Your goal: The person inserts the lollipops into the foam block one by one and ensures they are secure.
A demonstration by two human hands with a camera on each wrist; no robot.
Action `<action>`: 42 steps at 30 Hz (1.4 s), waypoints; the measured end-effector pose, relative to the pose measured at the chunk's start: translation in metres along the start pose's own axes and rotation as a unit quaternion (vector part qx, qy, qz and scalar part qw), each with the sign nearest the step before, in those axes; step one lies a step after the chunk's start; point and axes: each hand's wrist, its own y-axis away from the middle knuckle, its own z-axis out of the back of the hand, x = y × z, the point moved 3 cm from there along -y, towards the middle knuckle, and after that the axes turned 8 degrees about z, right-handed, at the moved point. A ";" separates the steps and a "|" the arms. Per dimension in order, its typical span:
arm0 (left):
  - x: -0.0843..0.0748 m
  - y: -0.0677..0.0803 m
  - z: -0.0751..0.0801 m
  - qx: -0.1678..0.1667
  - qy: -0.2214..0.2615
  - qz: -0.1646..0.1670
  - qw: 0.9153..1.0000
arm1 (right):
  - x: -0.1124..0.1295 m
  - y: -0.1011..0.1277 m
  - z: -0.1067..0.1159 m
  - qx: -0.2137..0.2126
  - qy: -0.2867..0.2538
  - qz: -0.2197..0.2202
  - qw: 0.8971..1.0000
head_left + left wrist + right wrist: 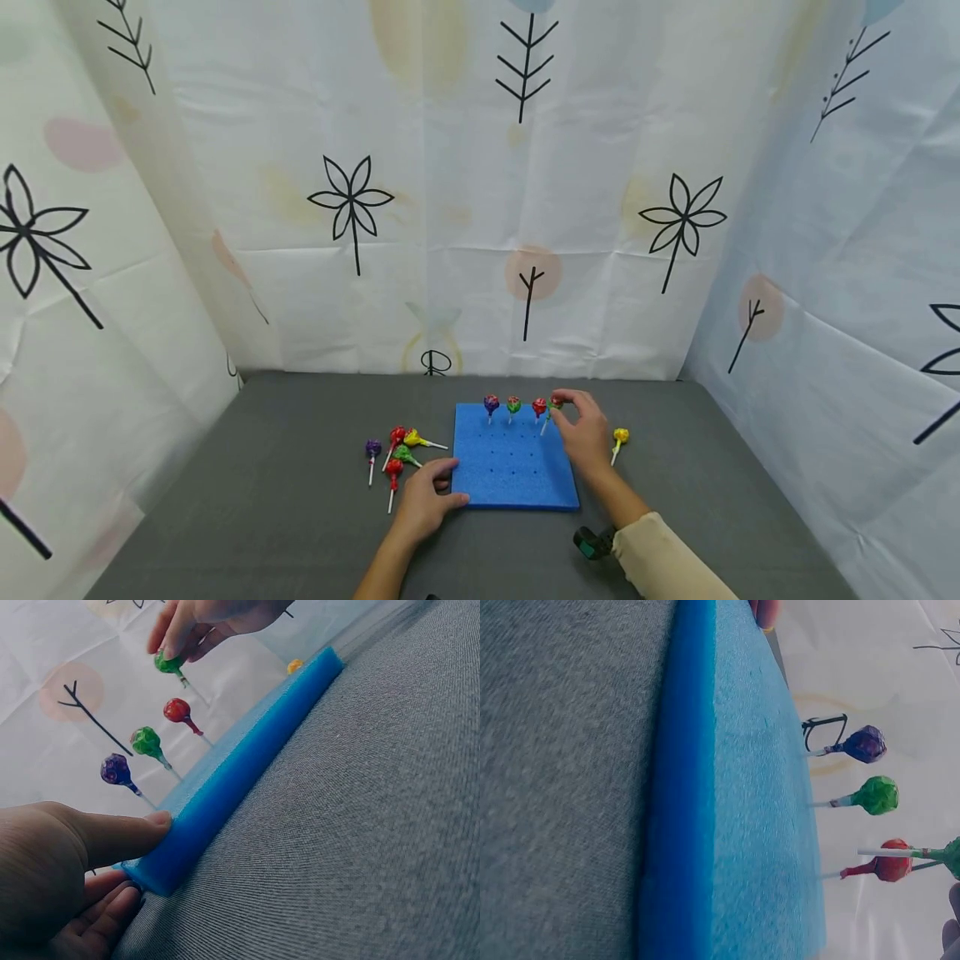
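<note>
A blue foam board with rows of small holes lies on the table. My left hand grips its near left side, with the thumb on the top edge and the fingers curled at the side. Up at the far right corner, my right hand pinches a green lollipop by its wrapped head, stick pointing down and its tip above the board. Along the far edge, a purple lollipop, a green lollipop and a red lollipop stand upright in the foam.
Several lollipops lie left of the board: a purple one, a yellow one, a green one and red ones. Another yellow lollipop lies to the right. A dark band sits at the right wrist. Patterned cloth walls surround the grey table.
</note>
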 end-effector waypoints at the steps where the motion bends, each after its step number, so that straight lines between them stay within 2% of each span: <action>1: 0.000 0.000 0.000 -0.001 0.000 0.000 1.000 | 0.000 -0.001 -0.002 0.002 -0.001 0.003 1.000; 5: 0.000 0.000 0.000 -0.003 0.001 0.001 1.000 | 0.001 -0.003 -0.009 0.009 -0.007 0.009 1.000; 14: 0.001 0.001 0.000 -0.003 0.003 0.002 1.000 | 0.000 -0.006 -0.023 0.029 0.032 0.035 0.998; 25: 0.002 0.000 -0.001 -0.008 0.002 -0.001 1.000 | -0.001 -0.004 -0.035 0.032 0.050 0.061 0.996; 33: 0.001 0.000 -0.001 -0.006 0.006 -0.010 1.000 | -0.003 -0.003 -0.039 0.045 0.050 0.061 0.996; 42: 0.002 0.000 -0.001 -0.006 0.004 0.000 1.000 | -0.006 -0.001 -0.042 0.042 0.045 0.064 0.996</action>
